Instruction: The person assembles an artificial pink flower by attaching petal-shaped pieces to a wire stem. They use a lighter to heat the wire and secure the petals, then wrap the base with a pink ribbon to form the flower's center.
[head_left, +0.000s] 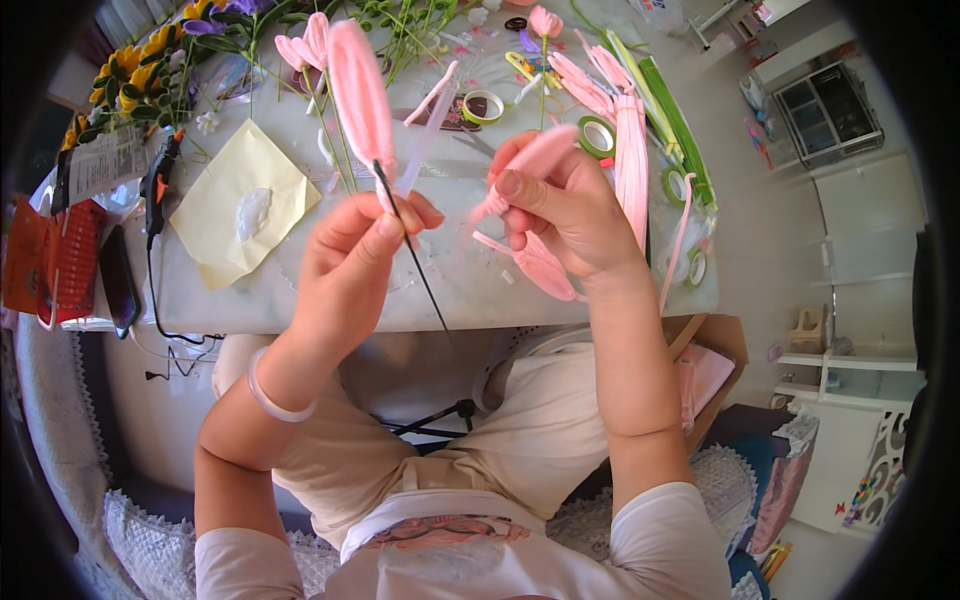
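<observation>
My left hand (360, 255) pinches a dark thin stem (424, 274) together with the base of a long pink fuzzy petal (360, 90), which points up and away. In my right hand (562, 202) is another pink fuzzy petal (544, 150), gripped near its twisted end between thumb and fingers. Just below that hand a further pink petal (544, 270) lies on the table near its front edge. A bundle of pink pipe cleaners (630, 172) rests to the right of my right hand.
A cream paper (244, 187) bearing a clear glue blob (253, 212) lies at left, beside a black glue gun (156, 187) and a red basket (75, 259). Green tape rolls (598, 136), scissors (474, 141), green stems (679, 127) and yellow flowers (139, 79) occupy the table (465, 300).
</observation>
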